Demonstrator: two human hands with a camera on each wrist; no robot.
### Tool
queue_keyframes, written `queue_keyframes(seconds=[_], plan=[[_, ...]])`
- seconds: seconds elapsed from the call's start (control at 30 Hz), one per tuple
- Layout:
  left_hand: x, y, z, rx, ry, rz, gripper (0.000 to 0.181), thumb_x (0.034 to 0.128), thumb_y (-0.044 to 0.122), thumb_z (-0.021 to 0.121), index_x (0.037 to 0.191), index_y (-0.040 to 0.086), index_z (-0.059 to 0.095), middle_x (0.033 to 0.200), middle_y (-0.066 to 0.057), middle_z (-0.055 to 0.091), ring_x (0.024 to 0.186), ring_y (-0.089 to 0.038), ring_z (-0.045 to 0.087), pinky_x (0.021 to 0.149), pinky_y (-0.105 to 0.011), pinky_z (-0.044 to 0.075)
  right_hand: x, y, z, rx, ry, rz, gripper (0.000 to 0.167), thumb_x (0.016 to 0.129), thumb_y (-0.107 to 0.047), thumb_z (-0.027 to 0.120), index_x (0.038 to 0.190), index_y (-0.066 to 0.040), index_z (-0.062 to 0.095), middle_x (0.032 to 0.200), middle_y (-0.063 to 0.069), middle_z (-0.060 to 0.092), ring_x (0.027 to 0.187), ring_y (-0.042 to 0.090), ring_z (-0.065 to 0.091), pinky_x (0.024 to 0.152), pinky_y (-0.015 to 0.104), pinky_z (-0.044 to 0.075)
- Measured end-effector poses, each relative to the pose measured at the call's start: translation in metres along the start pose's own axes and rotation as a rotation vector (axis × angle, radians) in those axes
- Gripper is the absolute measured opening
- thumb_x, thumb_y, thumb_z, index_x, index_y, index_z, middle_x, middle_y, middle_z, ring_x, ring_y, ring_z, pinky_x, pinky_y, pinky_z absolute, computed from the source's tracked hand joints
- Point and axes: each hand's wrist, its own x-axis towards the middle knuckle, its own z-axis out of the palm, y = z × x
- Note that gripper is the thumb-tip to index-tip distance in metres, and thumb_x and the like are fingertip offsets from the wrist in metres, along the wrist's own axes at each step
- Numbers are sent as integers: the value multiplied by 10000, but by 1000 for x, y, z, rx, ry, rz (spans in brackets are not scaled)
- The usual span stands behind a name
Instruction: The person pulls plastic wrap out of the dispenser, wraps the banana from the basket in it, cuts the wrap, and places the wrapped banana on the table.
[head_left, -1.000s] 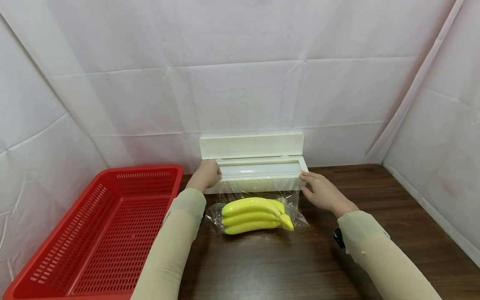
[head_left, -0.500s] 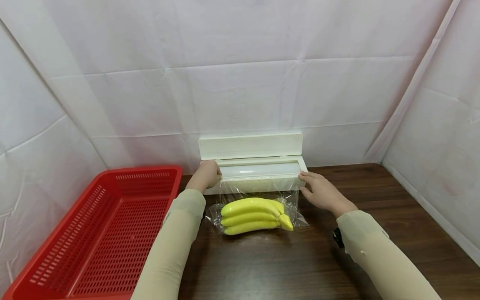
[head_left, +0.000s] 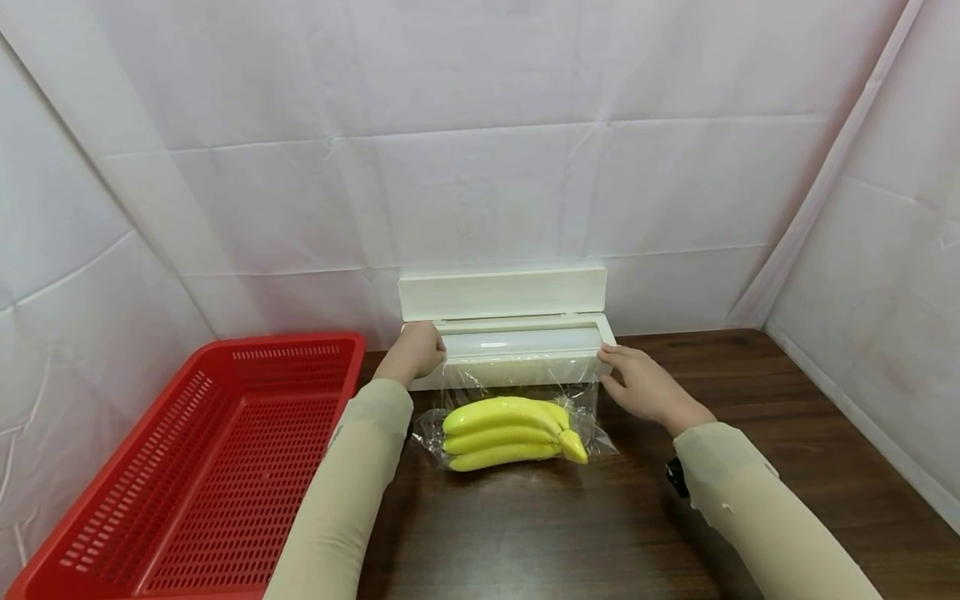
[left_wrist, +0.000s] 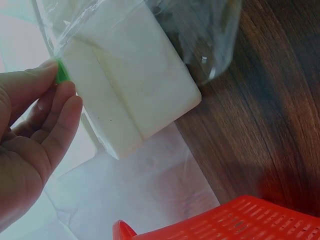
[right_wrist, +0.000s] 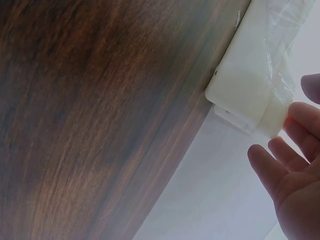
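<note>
Pinching small green pc. (left_wrist: 62, 74) w/ thumb & fingers of L hand (head_left: 414, 350), near L end of white box (left_wrist: 150, 85) w/ raised lid (head_left: 502, 293). Touching box's R end w/ fingertips of R hand (head_left: 641, 385), fingers relaxed, w/o grip. Pictured w/ yellow bananas (head_left: 506, 433) on brown tbl. (head_left: 540, 533), just in front of box, amid clear film (head_left: 585, 400) running up to box. Also w/ red basket (head_left: 285, 337) to L.

Bananas (head_left: 498, 435) on tbl (head_left: 555, 533) before wrap box (head_left: 517, 320), basket (head_left: 247, 467) to L of both, curtain (head_left: 480, 183) bhd box
</note>
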Motion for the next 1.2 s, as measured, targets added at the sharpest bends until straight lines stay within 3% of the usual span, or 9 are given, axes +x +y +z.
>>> queue_keyframes(seconds=[0.3, 0.57, 0.8, 1.2], plan=[[2, 0, 1, 10, 11, 14, 441, 800, -2, 490, 410, 179, 395, 417, 78, 274, 502, -103, 240, 735, -322, 321, 0, 1, 0, -9, 0, -5, 463, 940, -131, 524, 1354, 64, 452, 1437, 241, 405, 1327, 413, 371, 1055, 548, 330], [5, 3, 6, -166, -25, -45, 491, 874, -19, 477, 441, 156, 322, 447, 52, 192, 456, -83, 146, 471, -213, 202, 0, 2, 0, -1, 3, 5, 473, 943, -143, 525, 1362, 61, 441, 1446, 239, 393, 1338, 411, 356, 1057, 546, 330], [5, 6, 7, -210, -38, -76, 515, 886, -17, 469, 448, 158, 261, 460, 45, 146, 448, -94, 125, 450, -221, 173, 1, -2, 1, 7, -11, 3, 480, 948, -151, 517, 1368, 64, 430, 1453, 244, 379, 1341, 418, 345, 1057, 551, 326], [8, 6, 6, -206, -42, -59, 498, 856, -39, 461, 449, 161, 255, 465, 45, 138, 461, -96, 115, 462, -220, 165, 1, -2, -1, 2, -7, 1, 470, 944, -140, 517, 1355, 74, 442, 1445, 249, 389, 1335, 417, 356, 1051, 550, 335]])
